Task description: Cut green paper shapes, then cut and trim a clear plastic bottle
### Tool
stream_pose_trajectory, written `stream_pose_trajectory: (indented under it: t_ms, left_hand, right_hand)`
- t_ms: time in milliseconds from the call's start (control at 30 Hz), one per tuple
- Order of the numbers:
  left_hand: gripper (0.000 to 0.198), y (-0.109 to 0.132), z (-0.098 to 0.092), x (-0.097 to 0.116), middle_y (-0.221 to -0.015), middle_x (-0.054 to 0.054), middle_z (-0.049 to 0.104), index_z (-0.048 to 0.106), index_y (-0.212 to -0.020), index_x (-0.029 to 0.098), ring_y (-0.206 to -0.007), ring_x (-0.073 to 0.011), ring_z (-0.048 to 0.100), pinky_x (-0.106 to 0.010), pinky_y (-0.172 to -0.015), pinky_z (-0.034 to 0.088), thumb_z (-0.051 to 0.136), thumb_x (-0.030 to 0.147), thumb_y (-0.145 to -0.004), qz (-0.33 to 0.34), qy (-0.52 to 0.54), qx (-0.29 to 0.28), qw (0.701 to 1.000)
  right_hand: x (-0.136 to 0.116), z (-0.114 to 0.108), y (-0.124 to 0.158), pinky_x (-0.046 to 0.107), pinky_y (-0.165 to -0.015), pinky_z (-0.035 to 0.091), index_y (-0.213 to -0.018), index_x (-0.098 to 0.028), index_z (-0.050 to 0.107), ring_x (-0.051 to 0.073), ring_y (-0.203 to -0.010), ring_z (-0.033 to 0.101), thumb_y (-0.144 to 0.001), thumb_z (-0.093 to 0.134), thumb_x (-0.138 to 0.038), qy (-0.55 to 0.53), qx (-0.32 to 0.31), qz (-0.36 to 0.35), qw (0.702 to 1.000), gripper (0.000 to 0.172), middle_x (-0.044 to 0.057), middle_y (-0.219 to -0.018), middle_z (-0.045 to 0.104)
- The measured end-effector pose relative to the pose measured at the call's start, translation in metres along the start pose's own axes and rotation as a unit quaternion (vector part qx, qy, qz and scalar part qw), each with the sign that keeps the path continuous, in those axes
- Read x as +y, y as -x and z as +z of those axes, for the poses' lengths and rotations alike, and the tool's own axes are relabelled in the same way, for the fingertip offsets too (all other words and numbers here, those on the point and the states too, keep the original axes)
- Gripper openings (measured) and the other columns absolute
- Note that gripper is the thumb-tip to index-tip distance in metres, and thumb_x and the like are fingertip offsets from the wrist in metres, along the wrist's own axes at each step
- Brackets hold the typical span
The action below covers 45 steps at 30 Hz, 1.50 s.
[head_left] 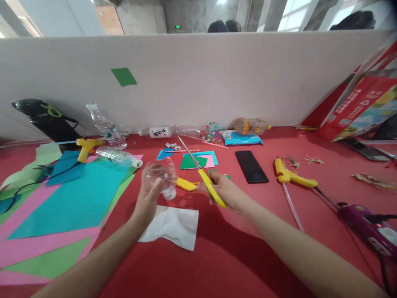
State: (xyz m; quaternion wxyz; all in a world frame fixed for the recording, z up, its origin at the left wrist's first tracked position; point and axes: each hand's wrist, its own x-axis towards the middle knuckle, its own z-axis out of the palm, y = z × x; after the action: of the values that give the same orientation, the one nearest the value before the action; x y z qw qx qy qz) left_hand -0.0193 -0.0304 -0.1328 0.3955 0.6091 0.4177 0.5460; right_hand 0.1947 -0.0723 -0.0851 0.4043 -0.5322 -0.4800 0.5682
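Head view, two bare hands at work over one red worktop (235, 256). The left hand (151, 188) is closed around one clear plastic bottle piece (169, 167), its neck pointing down and towards the wearer; the piece is held above the worktop, left of centre. The right hand (223, 188) grips one pair of scissors (211, 187) by the yellow handles, the blades pointing away and to the left, apart from the bottle piece; whether the blades are parted cannot be told. Between the hands lies one yellow object with a ridged edge (187, 184), partly hidden. Nearer the wearer lies one white sheet (178, 225).

Two yellow glue guns are present: one at left (87, 148) among coloured paper sheets (77, 198), too overlapped to count, and one at right (293, 176), wired towards a single purple power strip (369, 227). Four clear bottles are seen: one leaning on the panel (105, 126), one lying near the left glue gun (116, 156), one lying with a printed label (159, 132), and one with a yellow cap (250, 126), resting on one blue packet (243, 138). One black phone (251, 166) lies right of the scissors. One green paper piece (124, 76) is on the panel.
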Motion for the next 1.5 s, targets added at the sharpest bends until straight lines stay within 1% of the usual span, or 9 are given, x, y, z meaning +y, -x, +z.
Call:
stream_pose_trajectory:
  t_ms: [133, 333, 600, 767, 900, 1000, 1100, 1267, 1500]
  left_hand:
    - [0.06, 0.001, 0.032, 0.01, -0.12, -0.009, 0.052, 0.039, -0.124, 0.026, -0.099, -0.0234, 0.064, -0.044, -0.087, 0.054, 0.074, 0.038, -0.077, -0.024, -0.018, -0.029, 0.999]
    - [0.061, 0.011, 0.054, 0.037, -0.132, -0.014, 0.047, 0.036, -0.127, 0.026, -0.118, -0.0298, 0.057, -0.05, -0.098, 0.047, 0.07, 0.035, -0.078, -0.063, 0.011, -0.085, 0.994]
    - [0.057, -0.025, 0.059, 0.085, -0.111, -0.006, 0.066, 0.05, -0.118, 0.026, -0.105, -0.0288, 0.066, -0.042, -0.091, 0.049, 0.079, 0.033, -0.07, -0.085, 0.169, -0.133, 0.973]
    - [0.053, -0.041, 0.054, 0.093, -0.113, -0.007, 0.067, 0.058, -0.118, 0.026, -0.098, -0.0278, 0.068, -0.04, -0.087, 0.053, 0.075, 0.038, -0.07, -0.087, 0.254, -0.177, 0.947]
    - [0.052, -0.045, 0.046, 0.085, -0.111, -0.007, 0.068, 0.058, -0.115, 0.028, -0.096, -0.0265, 0.068, -0.037, -0.078, 0.056, 0.079, 0.035, -0.068, -0.066, 0.169, -0.164, 0.97]
    - [0.056, -0.049, 0.038, 0.084, -0.114, -0.008, 0.066, 0.054, -0.115, 0.027, -0.095, -0.0251, 0.068, -0.037, -0.077, 0.056, 0.083, 0.031, -0.067, -0.013, 0.059, -0.128, 0.99]
    - [0.057, -0.054, 0.031, 0.084, -0.119, -0.009, 0.063, 0.051, -0.119, 0.026, -0.099, -0.026, 0.066, -0.041, -0.082, 0.056, 0.08, 0.036, -0.071, 0.027, -0.021, -0.093, 0.995]
    - [0.059, -0.056, 0.025, 0.084, -0.122, -0.008, 0.062, 0.051, -0.122, 0.027, -0.106, -0.0276, 0.064, -0.043, -0.088, 0.054, 0.08, 0.037, -0.071, 0.074, -0.119, -0.063, 0.988]
    - [0.06, -0.052, 0.026, 0.084, -0.125, -0.006, 0.061, 0.049, -0.126, 0.03, -0.111, -0.0282, 0.062, -0.047, -0.095, 0.05, 0.077, 0.037, -0.073, 0.101, -0.167, -0.045, 0.98]
  right_hand:
    - [0.004, 0.019, -0.004, 0.021, -0.04, 0.036, -0.083, -0.024, 0.046, 0.01, -0.042, 0.048, -0.071, 0.075, -0.056, -0.061, 0.0, -0.017, 0.998, 0.045, -0.008, -0.058, 0.052]
    - [0.017, 0.005, -0.011, 0.022, -0.05, 0.039, -0.082, -0.023, 0.046, 0.009, -0.054, 0.046, -0.061, 0.085, -0.045, -0.077, 0.054, -0.087, 0.992, 0.05, -0.01, -0.065, 0.048]
    - [-0.028, -0.041, -0.004, 0.021, -0.039, 0.026, -0.078, -0.021, 0.053, 0.008, -0.041, 0.035, -0.075, 0.074, -0.05, -0.057, 0.05, -0.165, 0.983, 0.036, -0.011, -0.052, 0.042]
    - [-0.043, -0.062, 0.002, 0.023, -0.045, 0.037, -0.081, -0.022, 0.051, 0.009, -0.045, 0.044, -0.085, 0.061, -0.055, -0.042, 0.013, -0.198, 0.979, 0.035, -0.006, -0.063, 0.05]
    - [-0.035, -0.066, 0.006, 0.023, -0.052, 0.037, -0.08, -0.024, 0.042, 0.011, -0.056, 0.047, -0.081, 0.07, -0.046, 0.07, 0.062, -0.164, 0.982, 0.035, -0.007, -0.068, 0.047]
    - [-0.03, -0.066, 0.009, 0.024, -0.053, 0.035, -0.081, -0.024, 0.042, 0.014, -0.061, 0.046, -0.085, 0.063, -0.046, 0.184, 0.062, -0.148, 0.97, 0.031, -0.005, -0.071, 0.05]
    - [-0.03, -0.065, 0.011, 0.026, -0.054, 0.032, -0.081, -0.024, 0.044, 0.016, -0.061, 0.047, -0.091, 0.05, -0.049, 0.31, 0.089, -0.148, 0.935, 0.028, -0.002, -0.07, 0.054]
    - [-0.032, -0.062, 0.013, 0.029, -0.052, 0.022, -0.079, -0.024, 0.041, 0.021, -0.055, 0.052, -0.096, 0.035, -0.049, 0.539, 0.128, -0.133, 0.822, 0.031, 0.004, -0.065, 0.061]
    - [-0.026, -0.058, 0.016, 0.03, -0.048, 0.015, -0.087, -0.02, 0.051, 0.025, -0.052, 0.062, -0.098, 0.034, -0.047, 0.633, 0.134, -0.167, 0.744, 0.034, 0.008, -0.062, 0.067]
